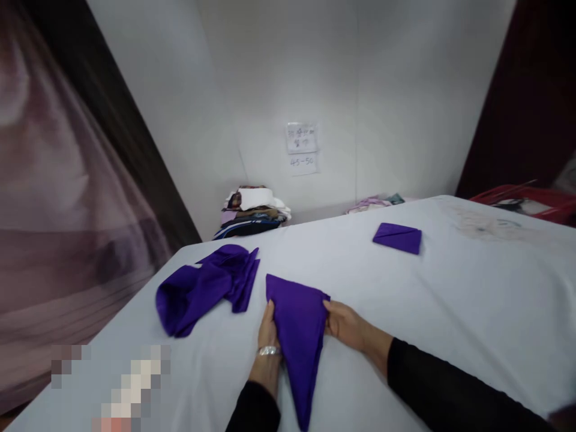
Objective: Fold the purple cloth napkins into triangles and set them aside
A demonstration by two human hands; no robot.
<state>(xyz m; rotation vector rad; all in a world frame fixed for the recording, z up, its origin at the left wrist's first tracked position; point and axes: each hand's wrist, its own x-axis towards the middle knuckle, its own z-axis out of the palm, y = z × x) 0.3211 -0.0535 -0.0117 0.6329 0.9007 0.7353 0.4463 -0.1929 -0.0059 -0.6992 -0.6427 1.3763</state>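
A purple cloth [299, 327], folded into a long tapering triangle, lies between my hands with its narrow end toward me. My left hand [269, 329] grips its left edge, the fingers hidden under the fabric. At the upper right corner my right hand [344, 322] pinches the layered edge between thumb and fingers. To the left lies a loose, crumpled purple cloth [204, 288], partly in folds. Farther off on the right is a small, flat purple folded packet [398, 238].
The white-covered table [450, 312] fills the foreground. Behind its far edge are a stack of folded clothes [254, 210] and pinkish cloth [369, 204]. A red basket [522, 197] stands at the right. Paper signs [302, 147] hang on the wall; a pinkish curtain [54, 198] hangs left.
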